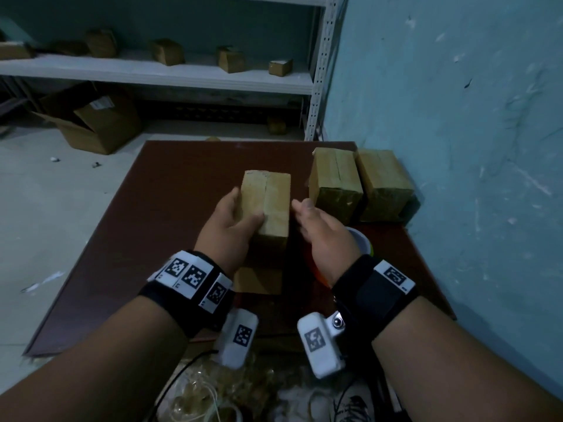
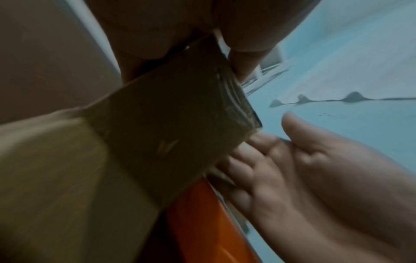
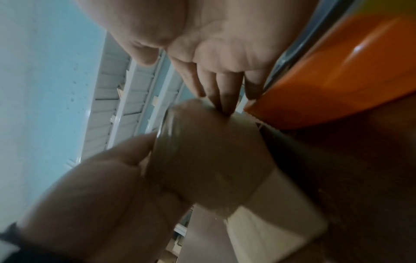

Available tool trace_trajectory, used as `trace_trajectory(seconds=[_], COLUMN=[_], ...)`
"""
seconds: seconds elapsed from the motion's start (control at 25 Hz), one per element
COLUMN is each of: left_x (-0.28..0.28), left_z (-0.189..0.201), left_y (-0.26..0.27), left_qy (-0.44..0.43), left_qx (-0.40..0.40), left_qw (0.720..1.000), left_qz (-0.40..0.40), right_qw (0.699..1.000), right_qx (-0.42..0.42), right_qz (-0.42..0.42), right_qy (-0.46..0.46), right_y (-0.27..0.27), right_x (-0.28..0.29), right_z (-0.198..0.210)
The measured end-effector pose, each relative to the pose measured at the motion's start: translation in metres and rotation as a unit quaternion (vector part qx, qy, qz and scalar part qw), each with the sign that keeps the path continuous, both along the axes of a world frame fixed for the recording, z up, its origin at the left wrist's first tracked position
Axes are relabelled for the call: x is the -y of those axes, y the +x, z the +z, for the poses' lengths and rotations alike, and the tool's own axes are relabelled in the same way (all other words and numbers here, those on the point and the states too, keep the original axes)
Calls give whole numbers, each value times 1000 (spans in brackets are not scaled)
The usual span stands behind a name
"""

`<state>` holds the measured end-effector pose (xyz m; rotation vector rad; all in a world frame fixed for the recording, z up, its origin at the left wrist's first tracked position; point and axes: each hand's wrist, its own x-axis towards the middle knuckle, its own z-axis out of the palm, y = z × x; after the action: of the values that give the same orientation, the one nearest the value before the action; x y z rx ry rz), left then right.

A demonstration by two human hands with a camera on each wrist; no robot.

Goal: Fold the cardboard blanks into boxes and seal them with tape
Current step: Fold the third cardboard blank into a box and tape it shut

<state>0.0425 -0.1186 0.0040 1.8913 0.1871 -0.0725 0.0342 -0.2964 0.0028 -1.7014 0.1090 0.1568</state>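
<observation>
Dark brown bench [image 1: 170, 190] against a blue wall: left hand [image 1: 231, 220] grips the small taped tan cardboard box [image 1: 271, 202] mid-bench, right hand [image 1: 320, 229] loose-fingered at its side. Sealing looks finished; next, set it beside the two finished boxes [image 1: 338, 184]. Contents unseen. Orange tape dispenser [image 3: 333, 74] waits close.

head looks down, wrists close, sharing box [image 1: 268, 205]

Both forearms reach forward, black wrist straps with tag markers on each.
Left hand [image 1: 230, 220] curls in a grip, thumb lying across the top, fingers down the far side. Right hand [image 1: 320, 229] held edge-up, fingers straight and together, holding nothing.
</observation>
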Motion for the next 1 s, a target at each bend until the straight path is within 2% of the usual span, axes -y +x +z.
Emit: trace_trajectory(seconds=[0.12, 0.2, 0.28, 0.32, 0.4, 0.48, 0.6, 0.68, 0.8, 0.88, 1.0], left_x=[-19, -21, -18, -17, -18, -22, -30, -31, -29, -29, -31], left_z=[9, 15, 21, 22, 27, 32, 32, 29, 25, 25, 23], left_y=[5, 1, -5, -7, -8, -6, -2, -2, 0, 0, 3], left_qy=[136, 251, 338, 365, 367, 366, 428, 440, 452, 460, 434], left_qx=[92, 100, 100, 89, 76, 81, 107, 87, 71, 49, 14], left_qw=[985, 960, 931, 921, 922, 923, 891, 884, 877, 879, 898], left_qz=[-45, -75, -96, -100, -98, -88, -109, -133, -143, -121, -70], right_qw=[999, 998, 996, 988, 943, 885, 829, 799, 774, 767, 788], right_qx=[15, 18, 59, 92, 141, 135, 47, -3, -40, -47, -28], right_qz=[41, 62, 57, 47, 13, 14, 55, 86, 106, 113, 108], right_qy=[22, 17, -39, -111, -301, -445, -554, -596, -623, -630, -605], right_y=[1, -1, 0, 2, 7, 10, 12, 13, 15, 15, 16], right_x=[-2, -4, 0, 5, 22, 35, 40, 38, 38, 39, 46], right_z=[1, 3, 2, 5, 13, 18, 10, 3, -2, -5, -4])
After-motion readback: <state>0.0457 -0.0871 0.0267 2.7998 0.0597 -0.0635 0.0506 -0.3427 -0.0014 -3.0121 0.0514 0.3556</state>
